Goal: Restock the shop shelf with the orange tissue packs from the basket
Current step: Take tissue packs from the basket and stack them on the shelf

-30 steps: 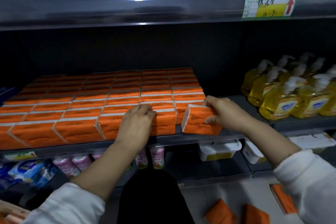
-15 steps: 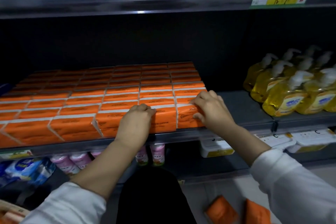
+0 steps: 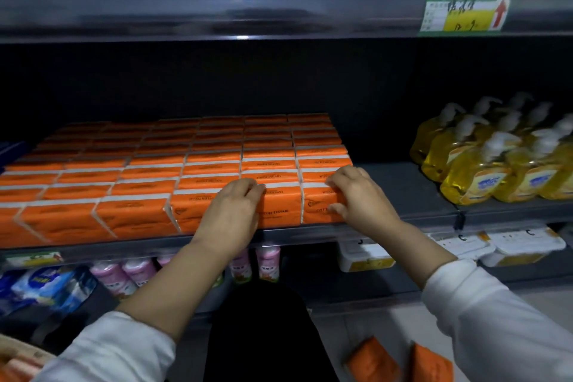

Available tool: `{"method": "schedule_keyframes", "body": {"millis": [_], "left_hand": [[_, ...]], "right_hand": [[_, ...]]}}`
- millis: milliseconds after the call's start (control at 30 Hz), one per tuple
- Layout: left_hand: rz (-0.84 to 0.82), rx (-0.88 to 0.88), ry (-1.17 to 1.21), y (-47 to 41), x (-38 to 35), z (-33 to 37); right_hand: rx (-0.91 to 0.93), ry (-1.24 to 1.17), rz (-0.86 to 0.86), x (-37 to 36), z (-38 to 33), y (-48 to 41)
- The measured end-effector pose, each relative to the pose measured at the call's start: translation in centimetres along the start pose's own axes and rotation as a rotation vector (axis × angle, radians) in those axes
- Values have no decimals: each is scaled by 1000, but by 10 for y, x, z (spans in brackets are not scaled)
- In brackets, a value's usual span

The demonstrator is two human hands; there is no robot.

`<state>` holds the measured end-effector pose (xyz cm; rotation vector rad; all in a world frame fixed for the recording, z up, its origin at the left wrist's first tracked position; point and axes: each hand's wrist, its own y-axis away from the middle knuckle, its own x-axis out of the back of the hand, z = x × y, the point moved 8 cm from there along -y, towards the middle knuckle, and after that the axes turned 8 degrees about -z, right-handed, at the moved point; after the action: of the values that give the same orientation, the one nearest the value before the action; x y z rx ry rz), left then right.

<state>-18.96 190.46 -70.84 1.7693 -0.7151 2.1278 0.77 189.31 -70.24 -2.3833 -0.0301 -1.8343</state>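
Here, rows of orange plastic-wrapped tissue packs (image 3: 139, 184) fill the dark metal shop shelf (image 3: 403, 195). The right hand (image 3: 361, 195) has its grip clamped on the front pack at the right end (image 3: 314, 208), fingers over its top, thumb on its face. The left hand (image 3: 231, 214) curls its grip over the neighbouring front pack (image 3: 280, 211). Two more orange packs (image 3: 372, 363) lie on the floor (image 3: 387, 326) below; yellow soap bottles (image 3: 474, 174) stand rightward.

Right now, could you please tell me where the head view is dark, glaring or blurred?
Head view: the shelf back behind the packs is almost black; glare spots mark the upper shelf edge; the soap bottles at right are blurred; the left hand and right hand look fairly sharp.
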Motion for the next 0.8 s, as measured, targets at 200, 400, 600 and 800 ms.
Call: {"method": "schedule_keyframes", "body": {"millis": [200, 400, 600, 800], "left_hand": [[104, 20, -128, 47, 39, -37], [29, 318, -308, 167, 58, -151], [-116, 669, -274, 328, 46, -254], [-226, 1003, -154, 457, 17, -312]], "right_hand": [[106, 31, 94, 23, -39, 12], [335, 26, 43, -1, -156, 10], [605, -60, -121, -68, -310, 14], [770, -140, -257, -128, -444, 30]]}}
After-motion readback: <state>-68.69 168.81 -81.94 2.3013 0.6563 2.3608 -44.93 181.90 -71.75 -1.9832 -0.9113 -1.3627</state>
